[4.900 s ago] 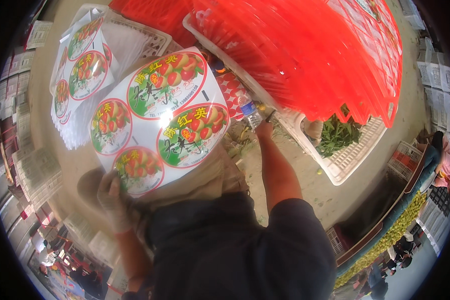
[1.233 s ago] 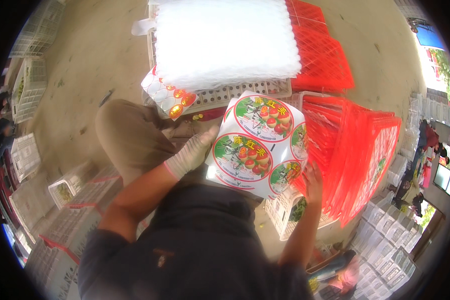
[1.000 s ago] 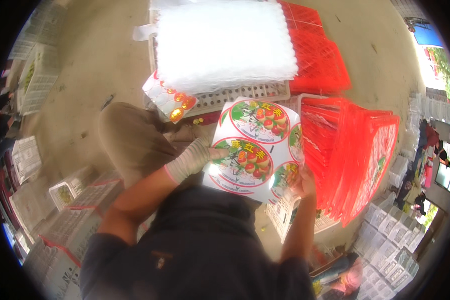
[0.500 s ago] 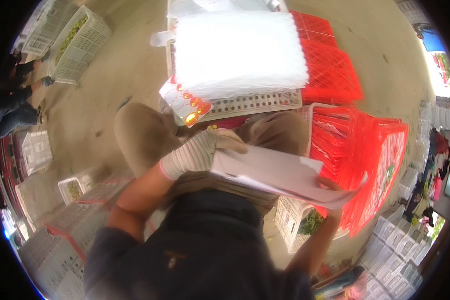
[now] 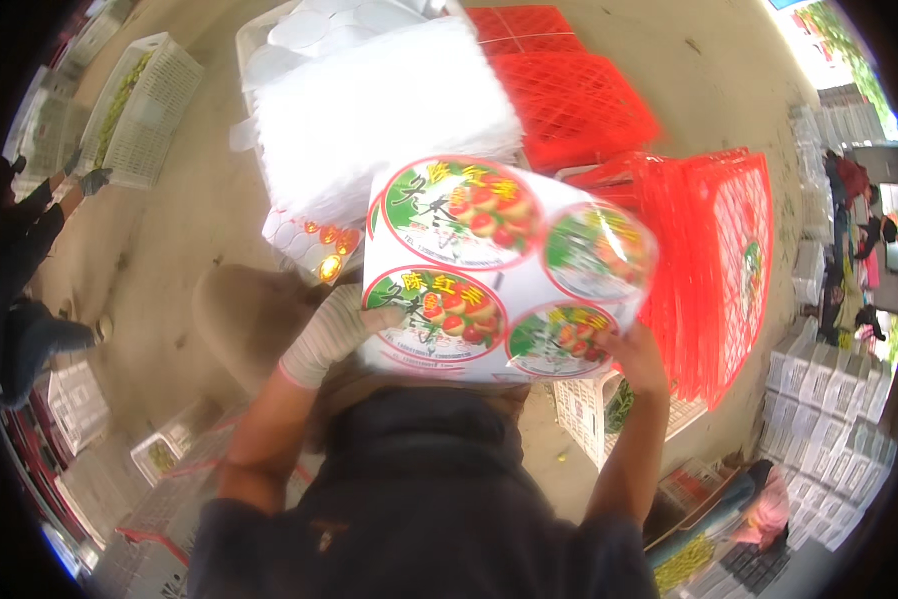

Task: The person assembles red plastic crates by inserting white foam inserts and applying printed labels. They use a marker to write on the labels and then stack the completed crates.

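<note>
A glossy white sheet of round fruit labels (image 5: 524,270) spans the space over my lap, its printed side up. My left hand (image 5: 337,334), in a pale striped glove, closes on the sheet's left edge with the thumb on top. My bare right hand (image 5: 637,357) pinches the lower right corner. Whether one sheet or several are held, I cannot tell. Beyond the sheet sits a thick pile of white foam-like sheets (image 5: 384,105) on a pale crate. A smaller sheet of round red and gold stickers (image 5: 314,245) lies by the pile's near left corner.
Bundled red mesh panels (image 5: 734,270) stand at the right, and more red mesh (image 5: 569,105) lies behind them. A pale crate with greenery (image 5: 584,409) is below my right hand. At far left, a person's gloved hand (image 5: 96,181) is near a crate of green fruit (image 5: 154,110).
The sheet has turned from nearly edge-on to face up, showing its labels. My right hand has shifted up and slightly left; my left hand has moved left. The view has swung right.
</note>
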A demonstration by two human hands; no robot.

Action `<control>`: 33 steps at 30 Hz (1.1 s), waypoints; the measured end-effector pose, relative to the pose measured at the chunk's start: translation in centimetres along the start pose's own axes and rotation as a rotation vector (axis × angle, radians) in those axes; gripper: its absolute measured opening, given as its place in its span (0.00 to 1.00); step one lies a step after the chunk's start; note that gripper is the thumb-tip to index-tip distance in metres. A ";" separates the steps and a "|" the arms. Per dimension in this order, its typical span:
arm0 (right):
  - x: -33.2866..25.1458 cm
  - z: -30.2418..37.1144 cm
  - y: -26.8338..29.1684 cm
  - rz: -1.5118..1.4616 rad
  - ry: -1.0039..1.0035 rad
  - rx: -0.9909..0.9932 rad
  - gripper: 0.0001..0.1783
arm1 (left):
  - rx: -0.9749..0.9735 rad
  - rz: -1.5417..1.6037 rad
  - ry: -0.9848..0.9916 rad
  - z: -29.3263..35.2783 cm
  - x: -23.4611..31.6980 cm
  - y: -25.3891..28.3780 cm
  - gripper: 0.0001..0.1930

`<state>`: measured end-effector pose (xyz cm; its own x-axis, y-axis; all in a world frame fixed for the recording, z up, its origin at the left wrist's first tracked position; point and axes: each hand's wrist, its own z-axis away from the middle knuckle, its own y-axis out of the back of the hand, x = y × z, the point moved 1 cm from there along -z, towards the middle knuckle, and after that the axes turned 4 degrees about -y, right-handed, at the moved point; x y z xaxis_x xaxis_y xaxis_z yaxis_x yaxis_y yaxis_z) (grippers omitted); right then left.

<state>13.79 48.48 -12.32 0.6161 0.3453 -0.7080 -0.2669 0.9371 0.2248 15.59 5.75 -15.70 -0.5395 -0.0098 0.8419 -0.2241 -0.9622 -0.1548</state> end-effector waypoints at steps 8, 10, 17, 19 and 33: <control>1.4 1.3 -0.6 -0.185 0.001 0.056 0.11 | 0.060 0.062 -0.225 -0.8 -1.7 -1.2 0.22; 1.0 4.0 1.3 -0.026 0.125 0.121 0.10 | 0.067 -0.061 -0.223 -0.3 0.3 -2.0 0.26; 8.7 21.6 15.9 -0.844 1.084 1.008 0.27 | -0.154 0.110 -0.403 -3.2 0.6 -4.9 0.24; 15.5 23.1 18.8 -0.925 1.082 1.229 0.31 | -0.203 0.136 -0.361 -4.9 0.0 -5.4 0.25; 40.7 8.1 0.7 -1.594 -0.490 1.594 0.26 | -0.074 -0.033 -0.288 -6.5 -6.0 -8.6 0.29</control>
<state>44.72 63.57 -35.52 -0.1945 -0.6982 -0.6890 0.8847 -0.4283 0.1842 15.46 15.91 -22.79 -0.2809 -0.0661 0.9575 -0.3019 -0.9409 -0.1535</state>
